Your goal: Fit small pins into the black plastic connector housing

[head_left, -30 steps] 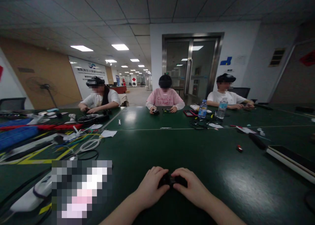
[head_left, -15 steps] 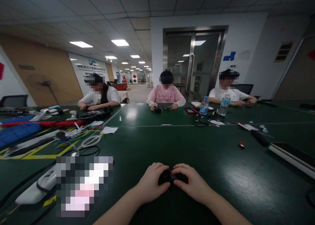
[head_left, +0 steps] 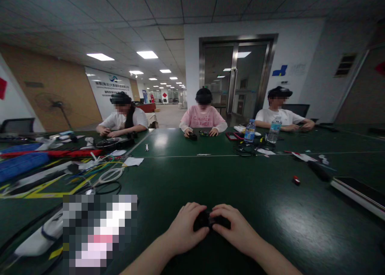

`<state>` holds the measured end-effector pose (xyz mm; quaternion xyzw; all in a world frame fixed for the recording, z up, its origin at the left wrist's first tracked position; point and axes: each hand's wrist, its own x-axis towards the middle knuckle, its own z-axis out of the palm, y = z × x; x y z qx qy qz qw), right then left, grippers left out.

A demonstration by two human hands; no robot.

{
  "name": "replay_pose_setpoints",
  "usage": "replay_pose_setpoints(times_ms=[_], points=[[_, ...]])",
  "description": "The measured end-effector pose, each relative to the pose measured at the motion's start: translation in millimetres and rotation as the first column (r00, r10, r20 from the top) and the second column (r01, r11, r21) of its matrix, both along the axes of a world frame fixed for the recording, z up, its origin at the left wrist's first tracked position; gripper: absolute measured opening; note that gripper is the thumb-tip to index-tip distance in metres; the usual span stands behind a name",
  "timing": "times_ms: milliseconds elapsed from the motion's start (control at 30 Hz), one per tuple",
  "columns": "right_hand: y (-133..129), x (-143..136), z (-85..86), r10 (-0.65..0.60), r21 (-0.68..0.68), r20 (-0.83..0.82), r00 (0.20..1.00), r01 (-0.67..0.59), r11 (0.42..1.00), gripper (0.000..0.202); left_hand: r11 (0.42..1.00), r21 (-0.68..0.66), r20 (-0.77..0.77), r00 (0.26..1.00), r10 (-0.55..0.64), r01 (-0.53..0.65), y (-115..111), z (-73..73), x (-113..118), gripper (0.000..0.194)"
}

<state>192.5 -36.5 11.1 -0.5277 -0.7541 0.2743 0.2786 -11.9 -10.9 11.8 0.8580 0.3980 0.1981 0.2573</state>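
Note:
A small black object (head_left: pixel 207 220) lies low in the middle of the view, at the near part of the green table (head_left: pixel 168 182). My left hand (head_left: pixel 188 225) grips its left side, thumb below and fingers above. From the right, my right hand (head_left: pixel 230 225) holds the other side with thumb and fingertips curled round it. The fingertips of both hands nearly meet over its centre. Its details are too dark to make out.
Cables (head_left: pixel 111 175), a power strip (head_left: pixel 39 237) and a blue tray (head_left: pixel 24 166) lie left. A red item (head_left: pixel 296 180) and a white-edged device (head_left: pixel 357 192) are right. Two bottles (head_left: pixel 249 131) stand farther back. Three people sit across the table.
The view has shifted slightly, so the table and hands appear a little lower. Both hands keep their hold on the black object, with hardly any movement of the fingers.

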Motion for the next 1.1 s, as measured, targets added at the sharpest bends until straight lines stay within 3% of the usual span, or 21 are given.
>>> replay_pose_setpoints(times_ms=[300,467,667,900,1100], points=[[-0.7,1.0,0.9,0.024,0.010,0.008,1.000,-0.025,1.000,0.024,1.000,0.008,0.004,1.000,0.008,-0.008,0.8,-2.8,0.1,0.041],[-0.6,0.4,1.8,0.014,0.001,0.026,1.000,-0.014,1.000,0.024,1.000,-0.003,0.010,1.000,-0.006,0.006,0.1,1.2,-0.5,0.047],[-0.6,0.9,1.5,0.011,0.002,0.030,0.999,-0.011,1.000,0.022,1.000,-0.009,0.001,1.000,0.002,-0.002,-0.2,5.9,0.4,0.038],[1.2,3.2,-0.2,0.008,0.003,-0.107,0.994,-0.007,1.000,0.021,1.000,0.022,0.011,1.000,-0.001,0.001,-0.3,5.3,0.5,0.036],[5.3,20.3,5.5,-0.093,-0.038,-0.211,0.973,0.087,0.996,0.025,0.999,-0.037,0.045,0.998,0.040,-0.038,0.0,6.0,-0.3,0.035]])
